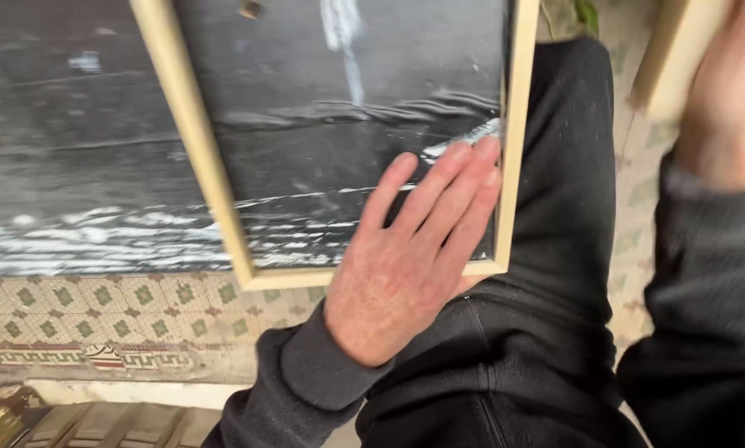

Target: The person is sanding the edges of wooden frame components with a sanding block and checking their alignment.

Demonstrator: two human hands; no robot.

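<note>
**Ana:** Framed picture (339, 124), pale wooden frame round a dark glossy sheet, lies across the dark-trousered lap (555, 249), its near right corner under the left hand (414, 265). That hand lies flat and open, fingers together, palm on the near rail, fingertips (472, 162) up by the right rail. Nothing pinched, just pressed.

**Ben:** And the dark sleeve (306, 390) comes in from the near left, so the picture lies ahead of that palm and leftward?

**Ana:** Yes, and its long axis runs away from us, tilted slightly left, top edge out of view.

**Ben:** Right hand?

**Ana:** Right hand (725, 91), far right and blurred, rests against a second pale wooden piece (675, 58). Whether the fingers close round it, I cannot tell. It is well apart from the picture, so the left hand is clearly the nearer.

**Ben:** Behind it all?

**Ana:** A patterned tiled floor (99, 307) below, and a large dark streaked sheet (65, 149) spreading left beneath the frame.
</note>
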